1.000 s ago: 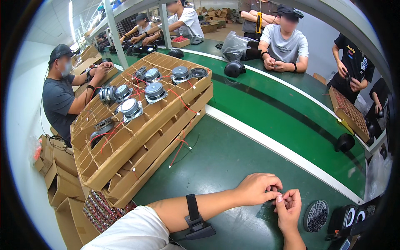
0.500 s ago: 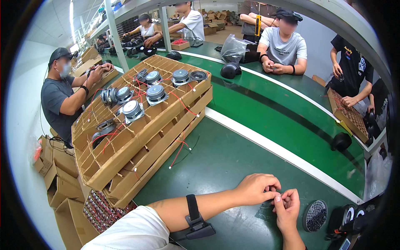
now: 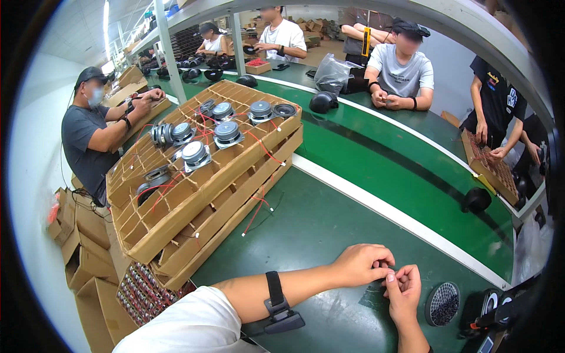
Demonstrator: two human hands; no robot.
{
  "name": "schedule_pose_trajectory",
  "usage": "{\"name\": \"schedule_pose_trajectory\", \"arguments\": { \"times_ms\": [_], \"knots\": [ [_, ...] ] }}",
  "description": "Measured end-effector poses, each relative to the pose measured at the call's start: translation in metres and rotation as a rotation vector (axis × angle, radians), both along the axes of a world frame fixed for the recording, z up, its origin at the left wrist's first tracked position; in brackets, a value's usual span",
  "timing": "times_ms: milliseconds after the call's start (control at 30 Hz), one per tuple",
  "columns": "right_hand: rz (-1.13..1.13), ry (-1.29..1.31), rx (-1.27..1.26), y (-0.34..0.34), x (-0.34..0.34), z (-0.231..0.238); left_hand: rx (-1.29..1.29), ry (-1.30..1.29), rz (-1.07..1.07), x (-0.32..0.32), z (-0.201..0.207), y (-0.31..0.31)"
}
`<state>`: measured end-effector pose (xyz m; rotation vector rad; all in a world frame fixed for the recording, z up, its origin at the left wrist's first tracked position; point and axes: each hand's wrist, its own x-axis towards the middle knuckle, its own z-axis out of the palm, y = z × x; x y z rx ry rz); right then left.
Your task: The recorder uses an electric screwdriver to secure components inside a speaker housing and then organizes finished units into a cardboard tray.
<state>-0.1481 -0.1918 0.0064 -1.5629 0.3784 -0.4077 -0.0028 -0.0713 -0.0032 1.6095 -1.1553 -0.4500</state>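
My left hand (image 3: 360,266) and my right hand (image 3: 405,293) meet above the green table (image 3: 306,235), fingertips close together in a pinch. Whatever lies between the fingers is too small to make out. Just right of my right hand sits a round dish (image 3: 432,317) holding many small black pieces (image 3: 445,307), perhaps screws. A dark strap with a small black box (image 3: 285,322) is on my left forearm.
Stacked cardboard trays (image 3: 170,226) with dividers hold several round speakers (image 3: 194,154) with red wires at left. Beyond runs a green conveyor belt (image 3: 388,159) with black housings (image 3: 475,200) on it. A device with a screen (image 3: 487,342) stands at right. Other people work around the line.
My hands stay together in nearly the same pose. The view has shifted slightly. At the far right a co-worker's hands have moved over their tray; another at the back has straightened up.
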Motion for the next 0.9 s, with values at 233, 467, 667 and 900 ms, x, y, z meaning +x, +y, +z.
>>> {"name": "schedule_pose_trajectory", "arguments": {
  "times_ms": [233,467,667,900],
  "knots": [
    [-0.011,-0.020,0.007,-0.0016,0.0011,-0.0004,-0.057,-0.020,0.036,-0.0016,0.0000,-0.0013],
    [0.015,-0.043,0.014,-0.0032,0.0004,-0.0026,-0.050,-0.024,0.030,-0.0005,-0.0033,-0.0025],
    [0.003,-0.050,0.000,-0.0025,0.0016,-0.0021,-0.041,-0.030,0.030,-0.0006,-0.0030,-0.0025],
    [-0.011,-0.015,-0.005,-0.0020,0.0002,0.0003,-0.003,-0.020,-0.022,0.0030,-0.0053,-0.0036]
  ]
}}
